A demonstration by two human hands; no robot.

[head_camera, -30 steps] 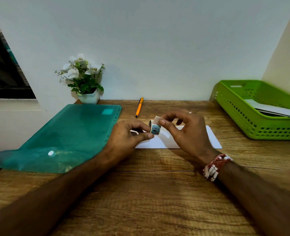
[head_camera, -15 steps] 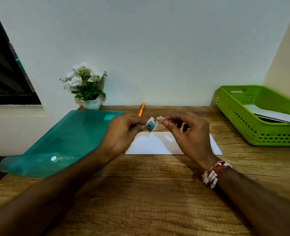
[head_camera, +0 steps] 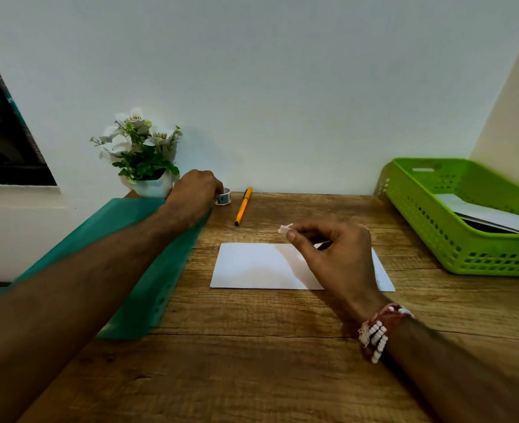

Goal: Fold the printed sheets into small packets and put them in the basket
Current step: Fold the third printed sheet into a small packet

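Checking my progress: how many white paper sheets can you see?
2: one white rectangular paper sheet flat on the wooden desk, one white sheet in the green plastic basket; more may hide beneath it.

We read no text anywhere. Tape roll (head_camera: 224, 198), far left beside the pen (head_camera: 243, 206), has a blue print too small to make out. Sheet (head_camera: 258, 267) faces us plain white.

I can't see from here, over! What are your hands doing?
Left hand holds tape roll by flowerpot. Right hand pinches tape piece above folded sheet. Nothing blocks basket.
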